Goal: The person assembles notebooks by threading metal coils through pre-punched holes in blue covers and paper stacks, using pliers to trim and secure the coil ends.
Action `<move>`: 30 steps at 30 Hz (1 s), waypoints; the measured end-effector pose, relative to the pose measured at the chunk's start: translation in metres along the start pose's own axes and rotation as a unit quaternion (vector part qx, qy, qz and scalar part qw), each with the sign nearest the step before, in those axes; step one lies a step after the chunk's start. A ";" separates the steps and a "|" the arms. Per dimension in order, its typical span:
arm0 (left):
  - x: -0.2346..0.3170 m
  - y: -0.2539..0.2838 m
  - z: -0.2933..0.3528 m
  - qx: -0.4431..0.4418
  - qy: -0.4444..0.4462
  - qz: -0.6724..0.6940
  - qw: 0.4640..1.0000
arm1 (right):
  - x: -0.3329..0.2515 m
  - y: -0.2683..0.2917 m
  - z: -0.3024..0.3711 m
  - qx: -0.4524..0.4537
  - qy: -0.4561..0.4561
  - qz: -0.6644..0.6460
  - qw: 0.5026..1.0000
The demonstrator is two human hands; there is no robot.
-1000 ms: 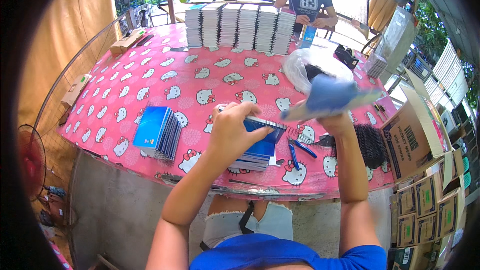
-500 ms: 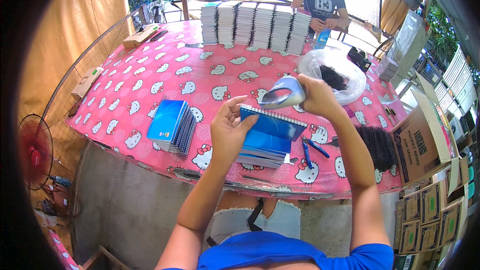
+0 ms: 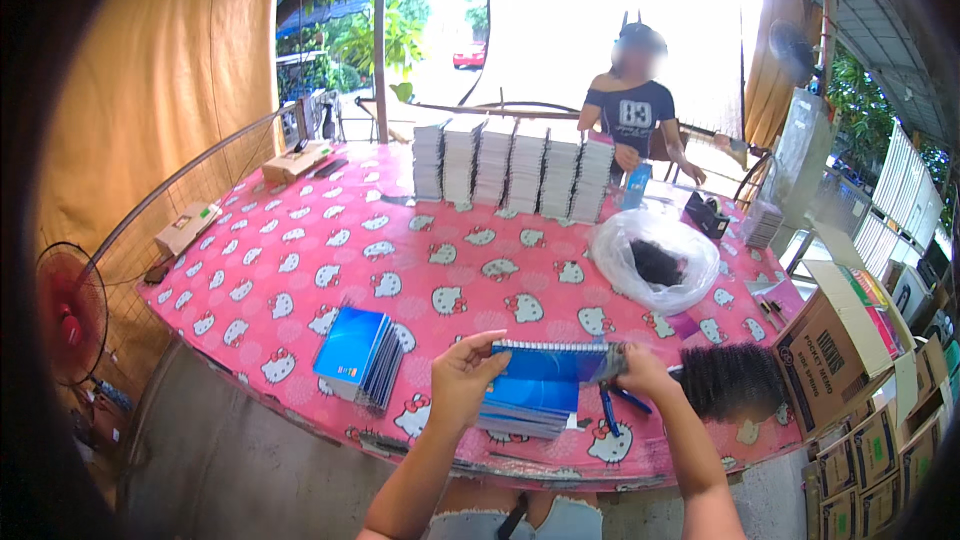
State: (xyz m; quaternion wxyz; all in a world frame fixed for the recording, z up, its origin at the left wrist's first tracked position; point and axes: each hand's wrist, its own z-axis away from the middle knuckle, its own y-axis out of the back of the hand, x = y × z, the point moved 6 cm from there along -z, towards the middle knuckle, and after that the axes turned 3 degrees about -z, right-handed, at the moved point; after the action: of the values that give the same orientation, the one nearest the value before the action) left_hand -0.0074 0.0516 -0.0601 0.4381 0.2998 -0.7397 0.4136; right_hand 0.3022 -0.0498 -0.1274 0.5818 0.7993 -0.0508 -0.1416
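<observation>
A blue-covered notebook [image 3: 535, 375] with a white spiral along its far edge lies over a small stack of blue notebooks [image 3: 525, 422] at the table's near side. My left hand [image 3: 462, 377] grips its left end, thumb on the cover. At the spiral's right end is my right hand [image 3: 642, 370], closed round a greyish thing [image 3: 603, 364] too blurred to name. Blue-handled pliers [image 3: 610, 408] lie just beneath this hand, partly hidden. Another stack of blue notebooks [image 3: 355, 348] stands to the left. Black spiral coils [image 3: 735, 380] are heaped on the right.
Tall notebook stacks [image 3: 515, 165] line the far side. A clear plastic bag [image 3: 655, 265] with black contents sits at the right, near a tape dispenser [image 3: 706, 212]. An open carton [image 3: 835, 360] stands at the right edge. Across the table is another person [image 3: 632, 110].
My right hand has come down from above the notebook to the right end of its spiral, with the thing it holds. My left hand keeps its hold. The view has tilted upward.
</observation>
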 end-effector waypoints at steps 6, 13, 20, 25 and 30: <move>0.021 -0.015 -0.010 -0.045 -0.095 -0.095 0.990 | -0.034 0.018 0.069 -0.076 -0.211 -0.067 0.972; 0.084 -0.050 0.042 -0.020 -0.343 -0.243 0.907 | -0.036 -0.004 0.114 -0.053 -0.188 -0.008 0.981; 0.028 -0.044 0.059 -0.008 -0.273 -0.297 0.915 | -0.137 0.104 0.130 0.123 0.045 -0.352 0.927; 0.029 -0.047 0.058 -0.010 -0.279 -0.269 0.922 | -0.169 0.122 0.121 0.139 0.083 -0.316 0.935; 0.029 -0.045 0.063 -0.026 -0.329 -0.325 0.886 | -0.171 0.126 0.116 0.149 0.092 -0.296 0.939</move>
State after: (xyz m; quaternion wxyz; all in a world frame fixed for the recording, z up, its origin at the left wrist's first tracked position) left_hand -0.0093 -0.0269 -0.0353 0.2869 0.6310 -0.7129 0.1065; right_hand 0.1163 -0.1536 -0.0124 0.3899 0.8654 0.2210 -0.2240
